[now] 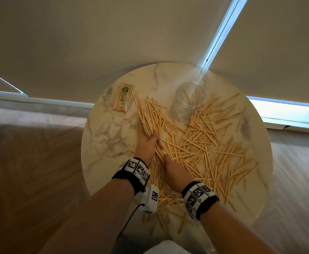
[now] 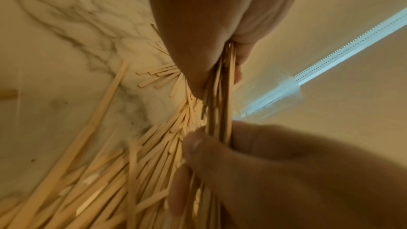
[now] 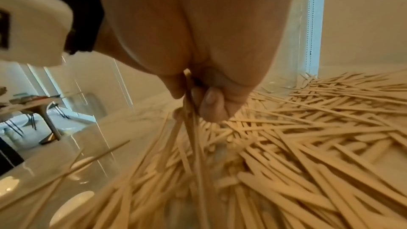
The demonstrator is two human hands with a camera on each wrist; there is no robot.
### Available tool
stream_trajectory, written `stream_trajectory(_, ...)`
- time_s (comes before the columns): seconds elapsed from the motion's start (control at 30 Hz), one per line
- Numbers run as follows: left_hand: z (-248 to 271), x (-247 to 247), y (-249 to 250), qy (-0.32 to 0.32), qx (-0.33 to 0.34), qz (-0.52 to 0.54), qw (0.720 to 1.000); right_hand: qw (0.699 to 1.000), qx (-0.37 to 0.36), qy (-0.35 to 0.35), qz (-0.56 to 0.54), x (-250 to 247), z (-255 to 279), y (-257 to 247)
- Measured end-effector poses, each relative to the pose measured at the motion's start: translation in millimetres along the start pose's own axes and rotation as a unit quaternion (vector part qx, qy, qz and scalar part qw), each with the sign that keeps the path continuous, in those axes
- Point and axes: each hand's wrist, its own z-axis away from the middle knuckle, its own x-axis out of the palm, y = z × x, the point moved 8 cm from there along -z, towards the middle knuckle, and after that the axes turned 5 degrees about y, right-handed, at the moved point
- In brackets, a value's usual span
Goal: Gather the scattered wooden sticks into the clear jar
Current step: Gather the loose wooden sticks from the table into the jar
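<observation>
Pale wooden sticks (image 1: 203, 142) lie scattered in a thick layer over the round marble table (image 1: 104, 142). The clear jar (image 1: 188, 101) stands upright at the table's far side with sticks around its base. My left hand (image 1: 148, 143) grips a bundle of sticks (image 2: 222, 97) left of the jar. My right hand (image 1: 173, 173) sits just below it, and in the left wrist view its fingers (image 2: 198, 147) pinch the same bundle's lower end. In the right wrist view the right hand (image 3: 204, 93) is curled round several sticks (image 3: 191, 114).
A wrapped pack of sticks (image 1: 123, 98) lies at the table's far left. Bare marble shows along the left side. Roller blinds hang behind the table, with a bead chain (image 1: 217, 33) near the jar. A wooden floor lies to the left.
</observation>
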Motion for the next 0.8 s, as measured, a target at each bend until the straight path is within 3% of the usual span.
stream_trajectory(0.13, -1.5, -3.0, 11.2, 0.008, 0.010, 0.013, 1.000, 1.000, -0.001, -0.018, 0.006, 4.3, 6.2, 14.5)
stream_trajectory(0.27, -17.6, -21.2, 28.0, 0.063, 0.008, 0.057, 0.996, 0.997, 0.028, -0.051, 0.047, 7.7, 16.4, 38.2)
stream_trajectory(0.4, -31.3, -42.3, 34.9, 0.091, 0.033, 0.015, 0.995, 0.996, 0.052, -0.050, 0.049, -5.0, 21.6, 57.3)
stream_trajectory(0.47, -29.0, -43.2, 27.2, 0.069, 0.014, 0.015, 0.997, 0.997, 0.068, -0.033, 0.017, -17.5, 17.5, 57.7)
stream_trajectory(0.6, 1.6, -11.3, 0.0, -0.052, -0.053, -0.021, 0.997, 0.990, 0.063, 0.027, -0.121, -45.8, -0.8, 29.3)
stream_trajectory(0.67, 14.8, 4.8, -13.3, -0.104, -0.056, -0.055, 0.991, 0.983, 0.047, 0.044, -0.172, -56.7, -9.8, 11.0)
stream_trajectory(0.8, 25.4, 11.1, -22.0, -0.121, -0.047, -0.100, 0.986, 0.981, 0.061, 0.029, -0.181, -59.4, -13.2, -0.4)
